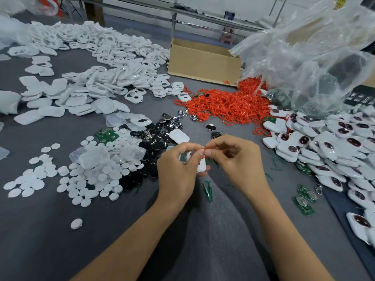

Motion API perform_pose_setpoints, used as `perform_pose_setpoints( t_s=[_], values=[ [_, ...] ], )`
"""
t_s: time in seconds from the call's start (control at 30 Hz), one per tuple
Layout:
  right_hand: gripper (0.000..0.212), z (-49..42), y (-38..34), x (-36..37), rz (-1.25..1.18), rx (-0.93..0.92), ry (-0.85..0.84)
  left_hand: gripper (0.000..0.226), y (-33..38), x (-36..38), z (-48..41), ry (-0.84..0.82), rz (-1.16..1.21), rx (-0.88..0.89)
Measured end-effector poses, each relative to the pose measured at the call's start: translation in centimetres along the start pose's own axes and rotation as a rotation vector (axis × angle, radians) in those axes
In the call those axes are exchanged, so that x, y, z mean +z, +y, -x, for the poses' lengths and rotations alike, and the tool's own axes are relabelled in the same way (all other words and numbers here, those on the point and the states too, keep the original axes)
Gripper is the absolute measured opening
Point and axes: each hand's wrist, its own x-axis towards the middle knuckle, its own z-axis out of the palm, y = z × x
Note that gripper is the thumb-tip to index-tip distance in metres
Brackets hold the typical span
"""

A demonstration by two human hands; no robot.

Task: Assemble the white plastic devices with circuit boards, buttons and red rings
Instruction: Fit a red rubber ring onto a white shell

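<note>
Above the grey table [60,240], near its front middle, a white device [201,166] is gripped in the curled fingers of the left hand [178,165]. A red ring [205,148] is pinched between thumb and forefinger of the right hand [235,159], just at the device's upper edge, where both hands meet. Loose red rings [223,106] are heaped behind, spilling from a plastic bag [314,57] beside a cardboard box [203,61]. White shells [97,63] are spread far left, white discs [81,179] and black buttons [154,142] near left. Green boards [106,135] are seen among them. Finished devices [324,142] are piled at the right.
</note>
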Motion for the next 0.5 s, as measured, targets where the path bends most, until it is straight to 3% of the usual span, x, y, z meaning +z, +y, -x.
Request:
perform_pose_setpoints(
  t_s=[0.4,0.5],
  values=[
    [0.025,0.27,0.29,0.42,0.075,0.019,0.091,0.01,-0.2,0.08,0.05,-0.051,-0.069,0.025],
    [0.026,0.13,0.43,0.19,0.014,0.045,0.168,0.032,-0.41,0.03,0.0,-0.102,-0.072,-0.024]
  ],
)
